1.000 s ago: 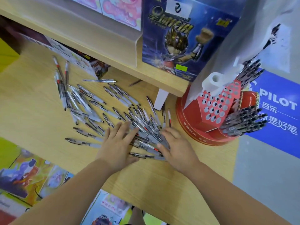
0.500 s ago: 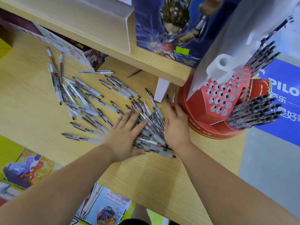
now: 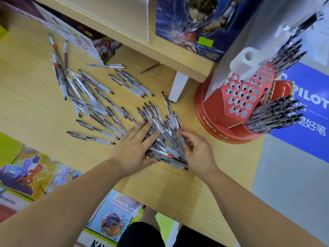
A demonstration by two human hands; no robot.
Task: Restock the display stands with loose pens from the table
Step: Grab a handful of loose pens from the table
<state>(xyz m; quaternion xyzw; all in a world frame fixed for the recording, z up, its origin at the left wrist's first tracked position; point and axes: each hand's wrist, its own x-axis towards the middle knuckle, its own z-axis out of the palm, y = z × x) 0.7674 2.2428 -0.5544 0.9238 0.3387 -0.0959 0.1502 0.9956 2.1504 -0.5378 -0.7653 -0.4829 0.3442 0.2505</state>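
Note:
Many loose clear pens (image 3: 92,93) lie scattered on the wooden table (image 3: 32,107), and a denser pile of pens (image 3: 163,129) sits between my hands. My left hand (image 3: 133,150) lies flat on the pile's left side, fingers straight and spread. At the pile's right edge, my right hand (image 3: 197,152) has its fingers curled in against the pens. The red round display stand (image 3: 238,98) stands just to the right, with several empty holes in its face. Clusters of black pens (image 3: 274,116) stick out of its right side.
A raised wooden shelf (image 3: 128,38) on a white foot (image 3: 178,88) overhangs the table's back, carrying a blue printed box (image 3: 195,24). A blue Pilot sign (image 3: 313,111) is at the right. Card packs (image 3: 26,173) lie below the table's front edge.
Both hands slid back toward me with the pens, bunching the pile tighter. My right hand went from flat beside the stand to fingers curled on the pile's edge.

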